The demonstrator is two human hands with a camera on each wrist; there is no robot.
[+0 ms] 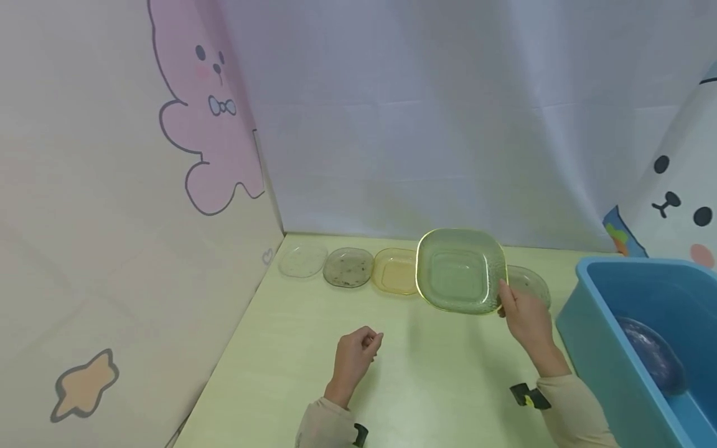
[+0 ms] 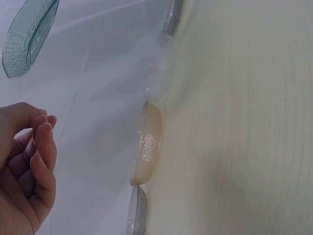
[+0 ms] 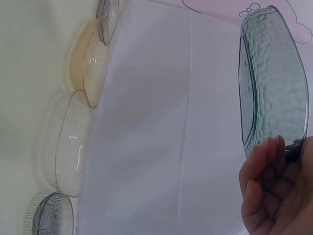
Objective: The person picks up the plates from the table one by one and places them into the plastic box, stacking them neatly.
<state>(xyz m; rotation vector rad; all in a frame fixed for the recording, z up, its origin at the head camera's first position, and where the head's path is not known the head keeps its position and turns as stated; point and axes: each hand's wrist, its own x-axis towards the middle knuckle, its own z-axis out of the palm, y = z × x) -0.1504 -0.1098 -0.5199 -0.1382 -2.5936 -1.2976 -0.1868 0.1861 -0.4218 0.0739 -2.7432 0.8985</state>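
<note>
Two hands show from where I watch, both over the pale desk (image 1: 437,386). The right hand (image 1: 529,320) pinches a see-through green dish (image 1: 460,270) by its lower right edge, with the fingers curled at the rim. I see that dish held up in the air, in front of a row of other dishes, with its inside turned to the head camera. Its rim looks yellow there, and from the right wrist its sides look bumpy.

The left hand (image 1: 353,358) has its fingers loosely curled, and they hold nothing. It is over the desk, in front of the row, and I cannot tell how high up.

Along the back of the desk I go from the left. First comes a clear dish (image 1: 303,259), then a spotty grey dish (image 1: 348,267), then a yellow dish (image 1: 393,274). Next to the yellow one I see another clear dish (image 3: 71,147) from the right wrist. A plain grey dish (image 1: 532,280) sits at the right end, partly hidden behind the right hand.

On the right is a big blue bin (image 1: 594,336), with a dark blue dish (image 1: 652,354) inside. Behind the row hangs a white cloth (image 1: 420,124). A pink bear (image 1: 218,143) is on the left wall (image 1: 84,186), with an orange star (image 1: 85,384) lower down. Both arms have light sleeves (image 1: 579,410).
</note>
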